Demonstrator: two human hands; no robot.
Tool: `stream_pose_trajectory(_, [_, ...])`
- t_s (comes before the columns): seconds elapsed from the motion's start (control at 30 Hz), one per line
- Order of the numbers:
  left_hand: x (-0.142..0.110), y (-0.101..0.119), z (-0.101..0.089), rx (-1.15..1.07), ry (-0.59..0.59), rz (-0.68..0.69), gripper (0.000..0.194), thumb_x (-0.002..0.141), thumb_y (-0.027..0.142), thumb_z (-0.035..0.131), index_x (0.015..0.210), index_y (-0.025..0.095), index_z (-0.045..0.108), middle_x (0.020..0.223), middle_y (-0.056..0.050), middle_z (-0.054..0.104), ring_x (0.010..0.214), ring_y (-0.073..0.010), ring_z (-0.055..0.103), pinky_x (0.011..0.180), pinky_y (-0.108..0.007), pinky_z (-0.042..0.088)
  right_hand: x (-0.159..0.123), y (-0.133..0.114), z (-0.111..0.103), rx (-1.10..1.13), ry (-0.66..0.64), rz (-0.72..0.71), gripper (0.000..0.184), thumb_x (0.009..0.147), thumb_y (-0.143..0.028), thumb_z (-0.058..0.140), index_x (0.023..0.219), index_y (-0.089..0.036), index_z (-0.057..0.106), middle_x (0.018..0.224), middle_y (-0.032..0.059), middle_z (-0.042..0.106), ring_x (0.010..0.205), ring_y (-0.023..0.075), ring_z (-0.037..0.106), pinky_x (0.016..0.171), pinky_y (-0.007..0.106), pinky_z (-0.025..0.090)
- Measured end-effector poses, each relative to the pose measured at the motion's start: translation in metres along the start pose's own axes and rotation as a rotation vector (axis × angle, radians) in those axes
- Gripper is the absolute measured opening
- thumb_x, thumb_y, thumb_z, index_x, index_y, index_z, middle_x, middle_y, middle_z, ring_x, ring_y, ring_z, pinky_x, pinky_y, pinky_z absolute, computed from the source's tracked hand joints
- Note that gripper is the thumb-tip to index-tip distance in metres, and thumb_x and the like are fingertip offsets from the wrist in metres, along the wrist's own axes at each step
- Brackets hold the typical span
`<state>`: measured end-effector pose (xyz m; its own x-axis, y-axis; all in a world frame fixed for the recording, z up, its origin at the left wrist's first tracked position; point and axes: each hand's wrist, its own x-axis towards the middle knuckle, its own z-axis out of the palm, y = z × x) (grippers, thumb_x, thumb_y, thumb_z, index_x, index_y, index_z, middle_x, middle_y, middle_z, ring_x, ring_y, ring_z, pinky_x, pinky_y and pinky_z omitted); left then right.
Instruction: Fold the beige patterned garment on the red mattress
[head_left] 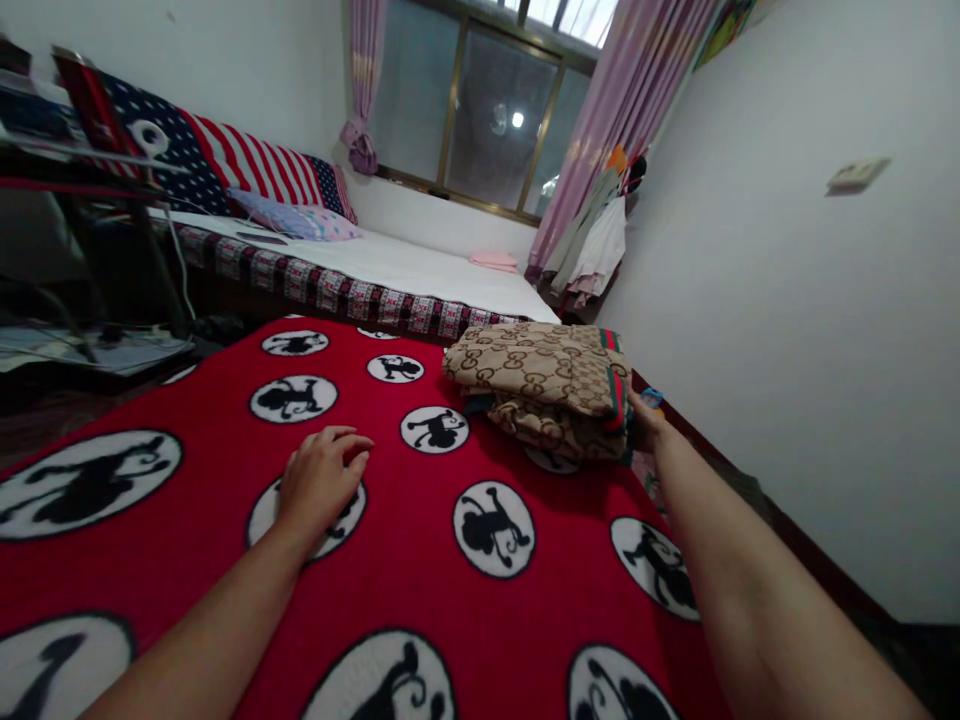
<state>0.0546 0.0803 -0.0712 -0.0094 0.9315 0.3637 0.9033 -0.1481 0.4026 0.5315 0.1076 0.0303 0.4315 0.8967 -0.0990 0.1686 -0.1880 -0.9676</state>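
Observation:
A folded tan cloth (540,370) with a brown monogram pattern and green-red-green stripes sits at the far right part of a red blanket (405,510), which is printed with black figures in white ovals. My right hand (646,420) grips this folded bundle at its right edge, with most of the fingers hidden behind it. Whether the bundle rests fully on the blanket or is slightly raised, I cannot tell. Left of it, my left hand (322,475) lies palm down on the red blanket, fingers loosely bent and apart, holding nothing.
Beyond the blanket stands a white-topped bed or bench (420,265) with a pillow (300,215), a flag-patterned cushion (247,160) and a folded pink cloth (495,261). A cluttered desk (97,165) is at left. Clothes (600,240) hang beside the curtain; a wall (810,320) bounds the right.

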Motion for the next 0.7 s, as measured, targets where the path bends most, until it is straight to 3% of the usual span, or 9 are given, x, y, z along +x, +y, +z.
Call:
stream_pose_trajectory(0.07, [0.0,0.001,0.0,-0.003,0.005,0.003,0.029,0.086,0.032,0.048,0.1,0.027,0.073,0.119,-0.003,0.063,0.107,-0.0269,0.057,0.088,-0.04,0.047,0.006,0.011,0.002,0.137,-0.115,0.122,0.066,0.089,-0.068,0.032,0.088,-0.016,0.072,0.085,0.02,0.072,0.078,0.0268,0.069,0.071,0.043,0.051])
stream_pose_trajectory(0.2, [-0.001,0.005,-0.003,-0.016,0.0,-0.014,0.027,0.086,0.03,0.049,0.1,0.027,0.072,0.118,-0.003,0.063,0.108,-0.0262,0.056,0.092,-0.04,0.045,0.023,0.025,0.005,0.186,-0.123,0.086,0.056,0.082,-0.069,0.043,0.095,-0.022,0.071,0.091,0.0158,0.074,0.089,0.0296,0.068,0.077,0.045,0.052])
stream_pose_trajectory(0.33, [0.001,0.01,-0.004,-0.081,0.0,-0.097,0.03,0.087,0.036,0.051,0.108,0.025,0.068,0.118,-0.005,0.065,0.11,-0.0295,0.057,0.094,-0.044,0.045,0.028,0.032,0.01,0.153,-0.071,0.038,0.045,0.078,-0.059,0.053,0.088,-0.02,0.072,0.084,0.0179,0.074,0.093,0.0333,0.068,0.08,0.048,0.052])
stream_pose_trajectory(0.47, [0.009,0.006,0.006,-0.433,0.154,-0.229,0.048,0.087,0.045,0.052,0.128,0.019,0.053,0.122,-0.011,0.064,0.114,-0.027,0.058,0.099,-0.042,0.045,0.022,0.036,0.019,0.146,-0.02,-0.021,0.03,0.072,-0.048,0.059,0.085,-0.022,0.068,0.077,0.0131,0.073,0.088,0.0313,0.07,0.077,0.046,0.055])
stream_pose_trajectory(0.57, [0.026,0.003,0.018,-0.753,0.318,-0.259,0.055,0.085,0.042,0.056,0.134,0.019,0.046,0.135,-0.014,0.054,0.122,-0.0264,0.055,0.103,-0.041,0.043,0.02,0.033,0.026,0.186,0.093,-0.18,0.039,0.059,-0.043,0.071,0.092,-0.024,0.066,0.08,0.0083,0.074,0.083,0.029,0.07,0.073,0.043,0.056])
stream_pose_trajectory(0.63, [0.044,0.006,0.019,-0.898,0.326,-0.23,0.061,0.083,0.041,0.058,0.139,0.02,0.042,0.146,-0.015,0.044,0.131,-0.0288,0.047,0.108,-0.044,0.039,0.017,0.025,0.031,0.221,0.152,-0.269,0.05,0.05,-0.038,0.078,0.096,-0.024,0.065,0.085,0.0061,0.074,0.081,0.027,0.07,0.073,0.04,0.057])
stream_pose_trajectory(0.7, [0.063,0.016,0.012,-1.015,0.242,-0.174,0.068,0.085,0.044,0.057,0.145,0.021,0.035,0.154,-0.014,0.033,0.138,-0.0298,0.037,0.113,-0.046,0.032,0.01,0.01,0.037,0.225,0.157,-0.371,0.057,0.048,-0.035,0.081,0.101,-0.023,0.065,0.091,0.0055,0.073,0.082,0.0249,0.069,0.074,0.037,0.057])
